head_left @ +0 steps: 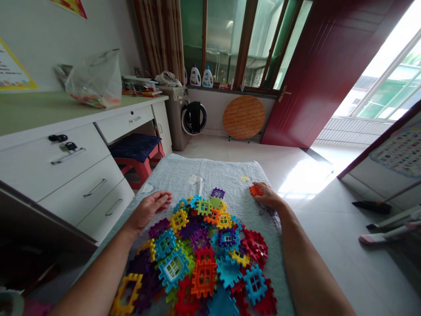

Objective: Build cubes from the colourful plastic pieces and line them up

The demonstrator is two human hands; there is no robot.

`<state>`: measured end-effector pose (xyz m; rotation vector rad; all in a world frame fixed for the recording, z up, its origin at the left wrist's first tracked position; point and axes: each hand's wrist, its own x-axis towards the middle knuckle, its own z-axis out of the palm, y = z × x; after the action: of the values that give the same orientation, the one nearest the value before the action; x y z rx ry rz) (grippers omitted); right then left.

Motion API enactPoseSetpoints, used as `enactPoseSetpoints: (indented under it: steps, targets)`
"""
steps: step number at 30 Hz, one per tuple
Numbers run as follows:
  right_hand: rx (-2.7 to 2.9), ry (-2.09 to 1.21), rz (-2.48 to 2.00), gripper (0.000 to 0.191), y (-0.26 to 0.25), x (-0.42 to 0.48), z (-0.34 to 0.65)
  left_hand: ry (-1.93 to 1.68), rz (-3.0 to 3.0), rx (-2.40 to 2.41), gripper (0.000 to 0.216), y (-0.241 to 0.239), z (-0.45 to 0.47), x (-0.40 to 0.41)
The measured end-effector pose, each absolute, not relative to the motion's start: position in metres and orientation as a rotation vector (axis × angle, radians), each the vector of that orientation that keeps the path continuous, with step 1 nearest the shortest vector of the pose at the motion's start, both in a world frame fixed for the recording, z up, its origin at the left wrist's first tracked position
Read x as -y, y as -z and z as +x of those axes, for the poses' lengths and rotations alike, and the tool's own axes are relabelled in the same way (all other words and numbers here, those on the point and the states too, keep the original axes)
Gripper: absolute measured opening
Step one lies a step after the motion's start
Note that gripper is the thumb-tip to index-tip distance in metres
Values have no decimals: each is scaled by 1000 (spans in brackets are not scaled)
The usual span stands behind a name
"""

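A heap of colourful plastic interlocking tiles lies on a pale blue quilted mat in front of me. My left hand rests on the mat at the heap's left edge, palm turned inward and fingers stretched out, holding nothing. My right hand is at the heap's far right, fingers closed on a small orange tile that touches the mat.
A white desk with drawers stands to the left, a plastic bag on top and a red stool with a blue cushion beneath. A washing machine, a round wooden board and a dark red door are ahead. Mop heads lie at right.
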<state>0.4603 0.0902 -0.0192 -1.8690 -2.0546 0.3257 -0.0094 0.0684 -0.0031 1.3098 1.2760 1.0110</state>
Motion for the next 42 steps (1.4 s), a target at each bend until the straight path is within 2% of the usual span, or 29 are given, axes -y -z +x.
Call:
enactPoseSetpoints:
  steps: [5,17,24,29,33,38,42]
  targets:
    - [2064,-340,-1841,54,18,-89,461,-1030,1290,-1228,44,6,-13,-66]
    - [2043,-312,-1936,49,14,-86,455,-1019,1364,-1296,45,0,-5,-61]
    - [2044,-358,-1867,64,-9,-80,434,-1017,1372,-1275,46,4,-6,-63]
    - [2276,-634,-1454,52,-29,-75,367,-1033,1374,-1270,47,7,-7,-64]
    - [2321,-584,-1408,41,-18,-73,321,-1024,1406,-1292,50,6,-5,-63]
    - [2359,-611,-1422,29,-10,-71,312,-1003,1444,-1298,48,4,-4,-62]
    - [2401,-782,-1225,21,-24,-64,319,-1003,1460,-1303,48,4,-4,-61]
